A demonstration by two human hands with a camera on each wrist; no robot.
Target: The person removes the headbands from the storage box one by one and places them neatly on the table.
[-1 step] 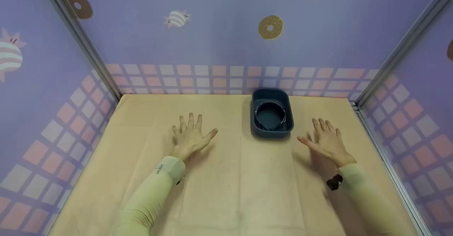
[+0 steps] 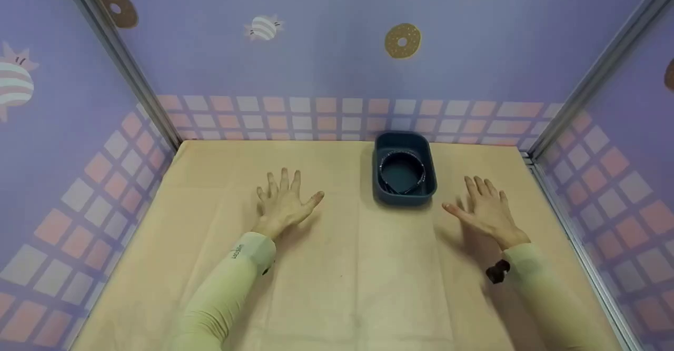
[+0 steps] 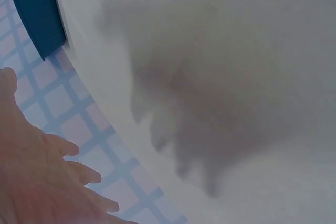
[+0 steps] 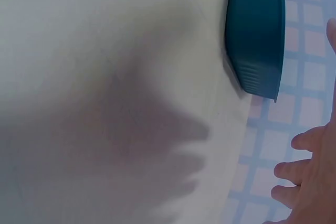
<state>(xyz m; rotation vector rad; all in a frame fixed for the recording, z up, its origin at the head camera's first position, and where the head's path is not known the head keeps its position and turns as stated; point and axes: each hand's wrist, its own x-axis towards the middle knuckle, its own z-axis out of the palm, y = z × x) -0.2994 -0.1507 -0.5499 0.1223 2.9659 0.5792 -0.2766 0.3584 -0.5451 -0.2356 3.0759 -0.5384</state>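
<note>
A dark blue-green rectangular bin (image 2: 403,200) stands toward the back of the table, right of centre. Inside it lies a dark, speckled loop that looks like a headband (image 2: 402,153). To the bin's left, my left hand (image 2: 284,208) is held above the table with fingers spread, holding nothing. My right hand (image 2: 487,213) is just right of the bin, apart from it, its fingers also straight. Each wrist view catches part of the bin's outer side, near the left hand (image 3: 47,177) and the right hand (image 4: 315,182); the loop is hidden there.
A pale cloth (image 2: 316,288) with fold lines covers the table. Purple patterned walls (image 2: 326,67) enclose the back and both sides, with metal posts (image 2: 126,72) at the corners. Both hands cast shadows on the cloth.
</note>
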